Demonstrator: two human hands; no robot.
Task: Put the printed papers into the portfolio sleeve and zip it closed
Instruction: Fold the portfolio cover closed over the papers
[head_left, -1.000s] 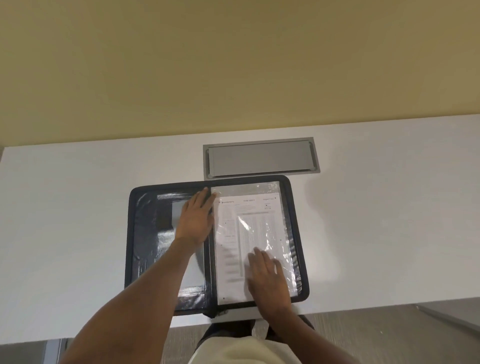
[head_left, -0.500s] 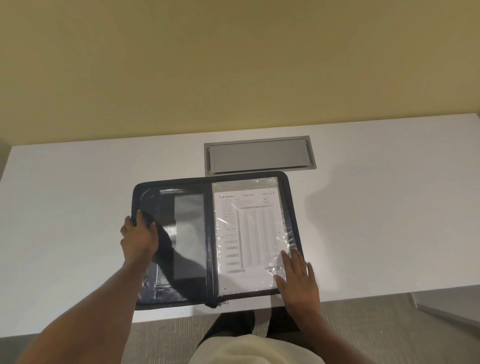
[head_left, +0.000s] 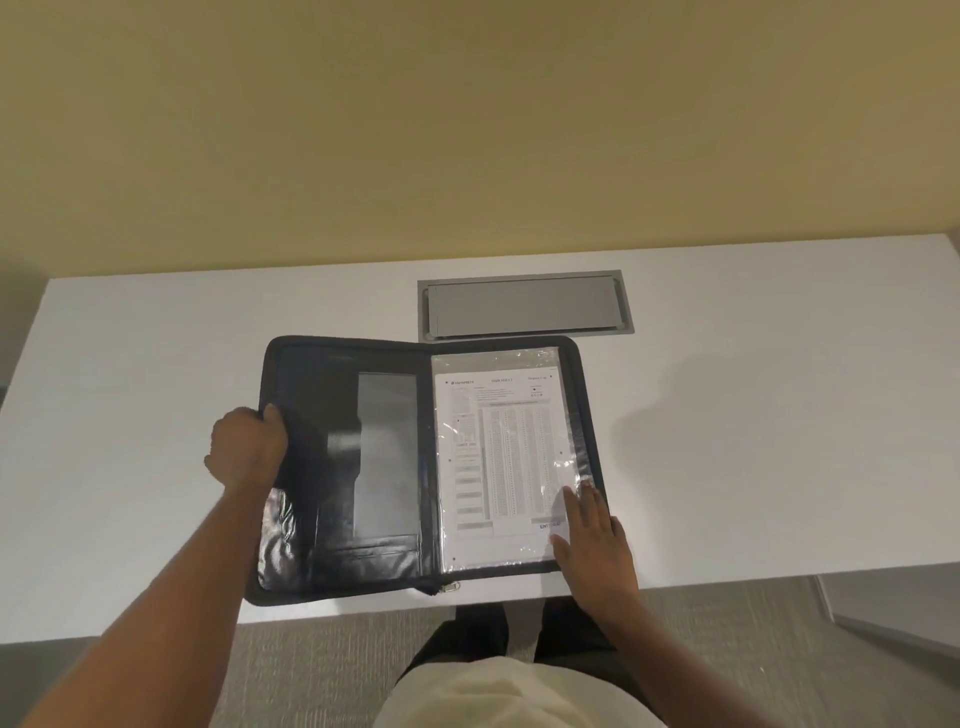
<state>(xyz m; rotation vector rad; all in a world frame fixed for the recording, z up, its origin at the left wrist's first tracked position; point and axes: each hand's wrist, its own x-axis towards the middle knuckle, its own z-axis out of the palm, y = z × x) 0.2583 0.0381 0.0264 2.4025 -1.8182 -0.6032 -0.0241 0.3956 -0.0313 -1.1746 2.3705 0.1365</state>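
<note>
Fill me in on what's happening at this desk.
A person is packing printed papers into a black zip portfolio lying open on a white desk. The papers sit in the clear sleeve on its right half. The right hand lies flat on the sleeve's lower right corner, and the left hand grips the outer edge of the left cover. The zipper pull hangs at the near edge; nothing is zipped yet.

The open portfolio (head_left: 343, 467) lies at the table's (head_left: 753, 441) front edge, printed papers (head_left: 498, 457) in its right-half sleeve, with a cable hatch (head_left: 524, 306) just behind it.
</note>
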